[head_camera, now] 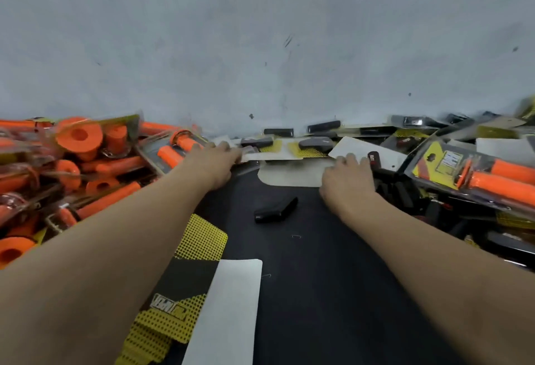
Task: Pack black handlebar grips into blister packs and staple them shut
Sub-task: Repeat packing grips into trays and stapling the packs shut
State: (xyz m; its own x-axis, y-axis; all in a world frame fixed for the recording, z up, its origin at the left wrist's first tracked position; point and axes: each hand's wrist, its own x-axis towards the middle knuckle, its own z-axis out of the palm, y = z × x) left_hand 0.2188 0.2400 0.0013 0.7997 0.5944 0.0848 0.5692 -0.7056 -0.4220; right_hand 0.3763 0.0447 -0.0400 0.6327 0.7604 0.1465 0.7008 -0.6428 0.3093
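Both my arms reach forward over a dark work surface point(318, 292). My left hand point(214, 159) lies on the left edge of a blister pack point(275, 152) that rests flat near the wall; whether the fingers grip it is blurred. My right hand point(347, 176) rests on a white backing card point(292, 176), with its fingers by a black handlebar grip point(373, 159). A black stapler point(275, 211) lies on the surface between my forearms. Packed black grips point(315, 143) lie along the wall.
A heap of orange grips in blister packs point(72, 167) fills the left side. More packs, black and orange point(477, 173), pile up on the right. Yellow-black printed cards point(179, 301) and a white card point(231, 306) lie near me. A grey wall point(260, 46) stands behind.
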